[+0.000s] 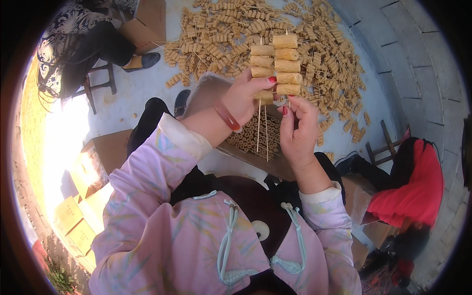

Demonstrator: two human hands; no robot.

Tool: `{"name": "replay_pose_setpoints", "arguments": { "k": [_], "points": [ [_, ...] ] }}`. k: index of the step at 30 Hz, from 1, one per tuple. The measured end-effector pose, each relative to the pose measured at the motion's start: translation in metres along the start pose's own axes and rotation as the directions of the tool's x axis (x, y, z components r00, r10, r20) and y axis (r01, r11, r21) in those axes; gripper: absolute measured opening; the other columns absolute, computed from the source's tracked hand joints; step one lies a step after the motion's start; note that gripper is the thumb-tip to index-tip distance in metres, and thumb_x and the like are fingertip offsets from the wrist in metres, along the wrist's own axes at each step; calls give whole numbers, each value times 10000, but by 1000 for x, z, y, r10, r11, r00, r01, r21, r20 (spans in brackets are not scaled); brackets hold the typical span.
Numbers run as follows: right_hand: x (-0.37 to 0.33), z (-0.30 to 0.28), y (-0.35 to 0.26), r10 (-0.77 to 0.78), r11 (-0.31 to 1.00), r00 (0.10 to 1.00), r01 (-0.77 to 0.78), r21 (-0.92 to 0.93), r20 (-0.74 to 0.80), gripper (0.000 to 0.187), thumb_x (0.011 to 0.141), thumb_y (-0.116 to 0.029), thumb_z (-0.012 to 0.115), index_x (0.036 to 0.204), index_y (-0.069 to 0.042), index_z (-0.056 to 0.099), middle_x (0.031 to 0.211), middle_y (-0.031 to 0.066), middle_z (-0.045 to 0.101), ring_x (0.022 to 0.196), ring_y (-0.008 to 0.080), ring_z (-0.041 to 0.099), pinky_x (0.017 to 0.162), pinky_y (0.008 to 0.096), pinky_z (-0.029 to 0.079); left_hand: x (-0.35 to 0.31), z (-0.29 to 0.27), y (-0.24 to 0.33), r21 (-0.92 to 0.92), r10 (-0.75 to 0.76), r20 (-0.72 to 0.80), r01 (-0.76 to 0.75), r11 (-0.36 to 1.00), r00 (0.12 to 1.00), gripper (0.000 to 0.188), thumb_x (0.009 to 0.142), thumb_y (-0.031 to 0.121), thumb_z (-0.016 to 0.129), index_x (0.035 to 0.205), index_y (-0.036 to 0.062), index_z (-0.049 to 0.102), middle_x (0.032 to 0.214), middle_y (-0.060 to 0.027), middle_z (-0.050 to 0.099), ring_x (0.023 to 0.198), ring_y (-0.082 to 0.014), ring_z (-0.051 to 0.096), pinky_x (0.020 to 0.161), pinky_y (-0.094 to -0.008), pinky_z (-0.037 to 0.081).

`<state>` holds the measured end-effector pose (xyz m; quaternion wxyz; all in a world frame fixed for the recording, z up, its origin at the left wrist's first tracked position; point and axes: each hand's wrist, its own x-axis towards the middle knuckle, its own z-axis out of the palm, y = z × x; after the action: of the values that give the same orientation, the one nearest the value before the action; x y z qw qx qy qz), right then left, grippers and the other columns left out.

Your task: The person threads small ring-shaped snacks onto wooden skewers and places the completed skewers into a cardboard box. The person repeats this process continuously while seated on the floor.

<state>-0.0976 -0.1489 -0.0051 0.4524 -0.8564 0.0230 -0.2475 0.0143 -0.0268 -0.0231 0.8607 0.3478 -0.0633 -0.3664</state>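
My left hand [246, 96] is closed around skewers of golden-brown rolls, which look like rolled tofu skin. One skewer [262, 62] stands upright in it, and two bare stick ends hang below the fist. Beside it is another upright skewer [287, 65] of several rolls, touched by my left thumb. Pinched together, the fingers of my right hand [301, 130] hold the thin stick under that second skewer. Below both hands, an open cardboard box [206, 93] with a plastic liner contains skewered rolls [246, 135] packed side by side, their hollow ends showing.
A large heap of skewered rolls [221, 39] covers the pale surface ahead. One person [88, 44] sits at the far left by a cardboard box [147, 24]; another in red [408, 187] is at the right. More boxes [78, 216] stand at the lower left.
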Motion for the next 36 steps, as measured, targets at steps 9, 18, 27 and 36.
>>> {"name": "replay_pose_setpoints", "arguments": {
  "k": [9,18,27,36],
  "points": [
    [-5,5,-2,20,994,998,-15,-110,52,221,947,26,564,1165,-2,543,916,125,681,801,180,687,733,287,535,-4,9,-5,-70,-19,-202,5,998,979,520,1032,448,435,1362,49,486,1289,-110,615,1166,-245,611,1025,-399,472],
    [-11,18,-10,118,993,983,-115,-30,141,278,934,-19,610,1192,-31,505,804,110,685,731,183,678,693,311,524,-2,0,-11,-155,-13,-164,-13,988,986,646,1008,599,394,1356,60,465,1278,-185,601,1170,-320,607,1007,-467,487],
    [-2,3,0,194,974,981,-192,116,-7,349,962,-105,619,1271,-3,492,1073,60,622,885,153,592,810,277,489,-4,-8,-3,-217,-147,3,144,966,989,555,1010,420,488,1388,15,466,1324,-206,587,1246,-337,573,1066,-469,463],
    [-1,5,16,558,465,783,-568,679,273,371,955,-37,622,1287,-3,459,1170,103,615,1046,145,597,919,290,491,-9,-17,-15,-198,-190,65,200,960,980,551,1005,348,530,1435,19,428,1366,-173,573,1252,-294,572,1058,-444,465]
  ]
}}
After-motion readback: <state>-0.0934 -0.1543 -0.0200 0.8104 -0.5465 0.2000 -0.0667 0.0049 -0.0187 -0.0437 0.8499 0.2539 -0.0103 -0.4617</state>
